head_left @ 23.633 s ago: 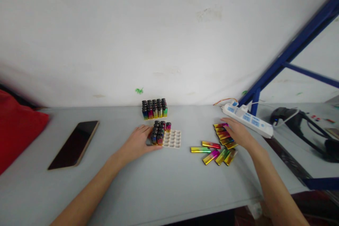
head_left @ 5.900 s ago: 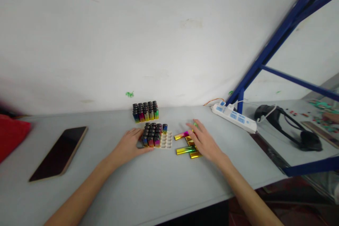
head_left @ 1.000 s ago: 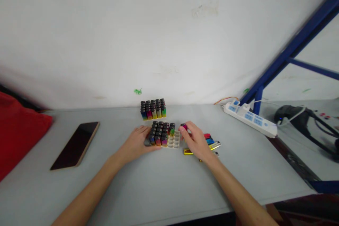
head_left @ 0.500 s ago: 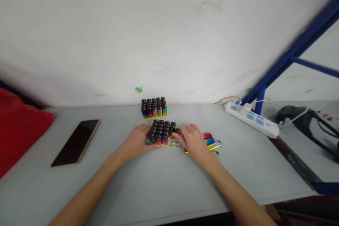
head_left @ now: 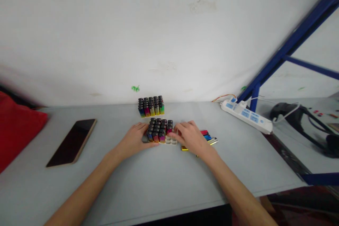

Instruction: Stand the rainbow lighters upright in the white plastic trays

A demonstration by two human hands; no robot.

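Note:
A white tray (head_left: 171, 142) holds several upright lighters (head_left: 159, 129) with black caps and rainbow bodies. My left hand (head_left: 134, 140) rests flat against the tray's left side, fingers touching it. My right hand (head_left: 190, 137) is at the tray's right side, its fingertips pinched on a lighter over the tray's right-hand holes. Just right of that hand lie a few loose lighters (head_left: 209, 138) on their sides, partly hidden by it. A second full block of lighters (head_left: 150, 106) stands behind, near the wall.
A dark phone (head_left: 71, 142) lies at the left, a red cloth (head_left: 18, 127) beyond it. A white power strip (head_left: 246, 114) sits at the right by a blue metal frame (head_left: 278, 60). A black cabled device (head_left: 299, 116) lies on the neighbouring surface.
My right hand has carried a lighter from beside the tray down onto its right-hand holes. The pile of loose lighters is far smaller than at the start. My left hand stays on the tray.

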